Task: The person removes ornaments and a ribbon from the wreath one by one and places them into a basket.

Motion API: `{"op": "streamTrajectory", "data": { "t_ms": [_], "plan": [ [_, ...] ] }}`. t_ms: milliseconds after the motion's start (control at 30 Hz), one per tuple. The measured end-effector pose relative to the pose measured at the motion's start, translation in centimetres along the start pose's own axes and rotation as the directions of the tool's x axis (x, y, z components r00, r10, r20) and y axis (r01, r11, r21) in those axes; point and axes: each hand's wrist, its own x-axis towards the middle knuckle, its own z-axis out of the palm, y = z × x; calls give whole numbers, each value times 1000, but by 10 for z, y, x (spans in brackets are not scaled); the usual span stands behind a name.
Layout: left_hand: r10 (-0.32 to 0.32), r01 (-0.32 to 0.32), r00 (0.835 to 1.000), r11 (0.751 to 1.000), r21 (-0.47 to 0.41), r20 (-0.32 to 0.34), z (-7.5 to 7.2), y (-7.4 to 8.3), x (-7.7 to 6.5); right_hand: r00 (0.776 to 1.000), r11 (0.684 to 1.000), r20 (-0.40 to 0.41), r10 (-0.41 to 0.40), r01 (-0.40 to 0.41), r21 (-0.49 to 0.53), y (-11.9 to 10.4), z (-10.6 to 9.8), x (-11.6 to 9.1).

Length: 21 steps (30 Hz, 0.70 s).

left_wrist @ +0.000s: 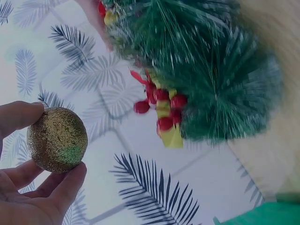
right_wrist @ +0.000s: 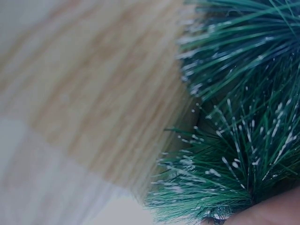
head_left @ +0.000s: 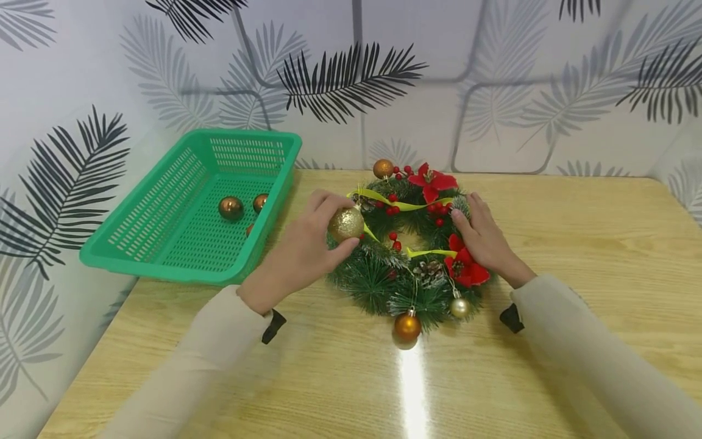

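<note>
My left hand (head_left: 307, 244) pinches a glittery gold Christmas ball (head_left: 346, 224) between thumb and fingers, above the left side of a green wreath (head_left: 373, 283). In the left wrist view the gold ball (left_wrist: 57, 139) shows apart from the wreath. On the wreath's right side rests my right hand (head_left: 485, 235), its fingers on the needles. Yellow ribbon (head_left: 408, 206), red berries, pine cones and red poinsettias (head_left: 466, 265) decorate the wreath. An orange ball (head_left: 407, 326) and a small pale gold ball (head_left: 459, 306) hang at its near edge; a glittery orange ball (head_left: 383, 169) is at the back.
A green plastic basket (head_left: 164, 271) stands to the left on the wooden table (head_left: 592, 244), with a few shiny brown balls (head_left: 231, 208) inside. Behind the table rises a wall (head_left: 510, 49) covered in a leaf pattern.
</note>
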Motion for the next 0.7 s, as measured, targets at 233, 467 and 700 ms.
{"op": "streamTrajectory", "data": {
  "t_ms": [233,467,700],
  "plan": [
    [5,-4,1000,999,49,-28,-17,-9,2,1000,1000,-2,-1,1,4,2,-1,1],
    [-61,63,998,995,80,-23,-35,-21,6,1000,1000,-7,3,-3,1,3,0,1],
    [-147,148,989,983,106,-22,-55,-38,7,1000,1000,-12,6,-6,-8,3,0,1]
  ]
}}
